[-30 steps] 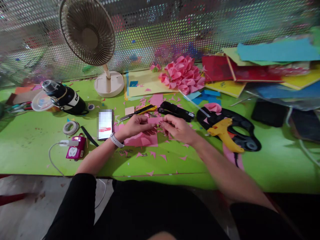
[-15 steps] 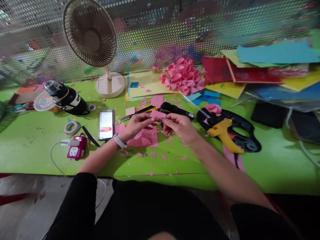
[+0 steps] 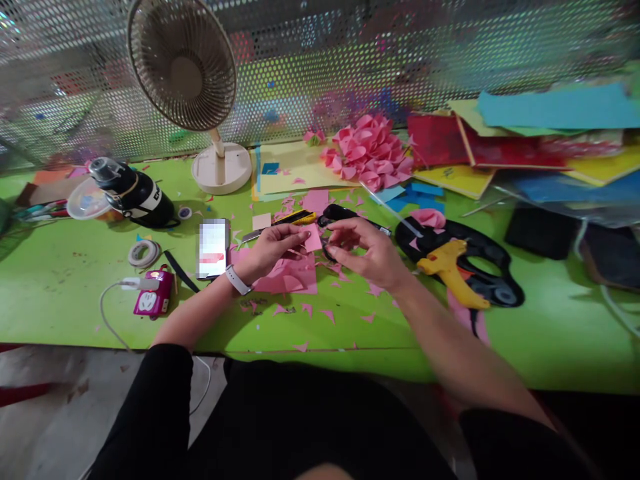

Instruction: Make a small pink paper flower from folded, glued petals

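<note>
My left hand is closed in a pinch on a small pink paper piece, held just above the green table. My right hand is beside it, off the paper, its fingers curved and apart over the near end of a black stapler. Under both hands lie a pink paper sheet and scattered pink triangular scraps. A yellow-handled utility knife lies just beyond my left hand.
A desk fan, black bottle, phone, tape roll and pink charger are at the left. A yellow glue gun, pink paper flowers and coloured paper stacks are at the right.
My right hand has let go of the pink paper piece and opened over the stapler. My left hand keeps the piece and has turned it upright.
</note>
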Demonstrator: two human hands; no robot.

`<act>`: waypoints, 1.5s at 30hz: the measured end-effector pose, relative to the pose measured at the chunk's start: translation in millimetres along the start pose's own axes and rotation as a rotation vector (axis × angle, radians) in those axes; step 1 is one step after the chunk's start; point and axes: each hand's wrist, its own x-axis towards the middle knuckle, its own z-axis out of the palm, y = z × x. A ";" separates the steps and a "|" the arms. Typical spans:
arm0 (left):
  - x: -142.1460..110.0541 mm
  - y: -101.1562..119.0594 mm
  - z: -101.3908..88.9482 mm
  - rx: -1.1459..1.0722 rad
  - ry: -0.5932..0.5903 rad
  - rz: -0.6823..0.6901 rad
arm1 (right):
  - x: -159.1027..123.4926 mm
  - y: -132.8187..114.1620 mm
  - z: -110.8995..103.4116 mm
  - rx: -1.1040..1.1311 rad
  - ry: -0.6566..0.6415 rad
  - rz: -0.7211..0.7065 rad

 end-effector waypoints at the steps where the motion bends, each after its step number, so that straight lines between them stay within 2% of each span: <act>1: 0.0 -0.5 0.0 -0.002 -0.009 -0.012 | 0.9 1.0 -1.4 -0.031 -0.022 -0.065; 3: -0.1 -2.7 1.0 -0.003 -0.029 -0.007 | 2.6 3.3 -1.7 -0.086 -0.059 -0.175; 5: -0.2 -5.7 2.6 -0.001 -0.040 0.028 | 3.8 6.0 0.3 -0.129 -0.043 -0.252; 9: -0.2 -9.7 5.0 0.020 -0.043 0.053 | 3.8 10.3 5.2 -0.163 0.025 -0.300; 16: -2.3 -9.3 7.3 -0.010 -0.065 0.083 | 2.1 13.2 12.3 -0.085 0.143 -0.126; 22: -7.5 -6.4 8.9 0.002 -0.089 0.074 | -0.3 13.9 15.7 -0.007 0.097 0.090; 31: -9.0 -4.8 9.9 0.022 -0.089 0.027 | 0.9 4.7 15.4 -0.137 0.146 0.040; 45: -4.4 -12.6 7.7 0.040 -0.090 0.034 | 0.5 1.6 16.1 -0.165 0.150 0.032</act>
